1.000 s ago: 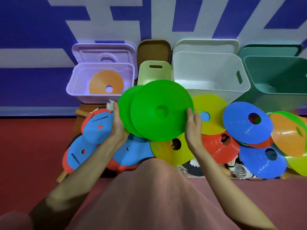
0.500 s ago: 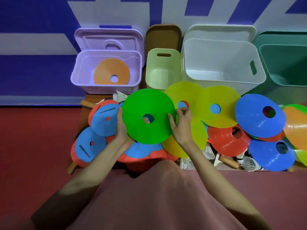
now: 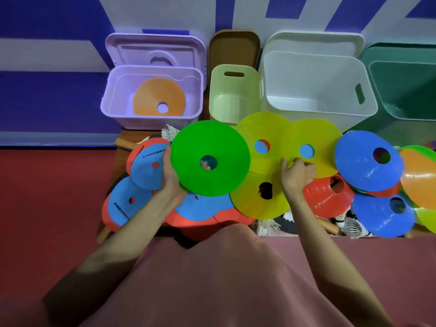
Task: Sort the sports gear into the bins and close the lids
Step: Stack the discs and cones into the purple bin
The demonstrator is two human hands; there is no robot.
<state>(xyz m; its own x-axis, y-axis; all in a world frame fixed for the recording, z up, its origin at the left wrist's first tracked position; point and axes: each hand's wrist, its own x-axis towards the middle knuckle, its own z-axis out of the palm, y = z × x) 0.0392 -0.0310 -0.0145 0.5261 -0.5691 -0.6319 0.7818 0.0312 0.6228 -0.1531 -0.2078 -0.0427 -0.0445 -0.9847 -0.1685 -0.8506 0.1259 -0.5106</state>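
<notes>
Purple-and-white wall (image 3: 47,67) at the far side, red floor (image 3: 47,197) nearer me, and four open bins lined up against that wall. Far right I see the green bin (image 3: 405,128), beside it the big white bin (image 3: 313,86), both with lids propped behind. Over on the left stands the lilac bin (image 3: 118,100), lid tipped back against the wall, one orange disc cone (image 3: 153,95) lying flat inside. Squeezed between lilac and white is the small pale green bin (image 3: 232,100).

Both forearms reach forward from the near edge, over a pink lap, toward a heap of disc cones spread across the floor in front of the bins. My left hand (image 3: 171,178) grips the left rim of the green disc cone (image 3: 210,158), thumb on top, holding it above the pile just near the lilac bin. My right hand (image 3: 296,174) has fingers curled, pinching the near edge of the yellow disc cones (image 3: 283,138) lying overlapped in the middle of the heap.

Blue disc cones (image 3: 368,161) and a red one (image 3: 323,199) crowd the right. Blue-and-red paddles (image 3: 146,171) sit left, under my wrist. Shuttlecocks (image 3: 354,228) peek out beneath the cones at the near right.
</notes>
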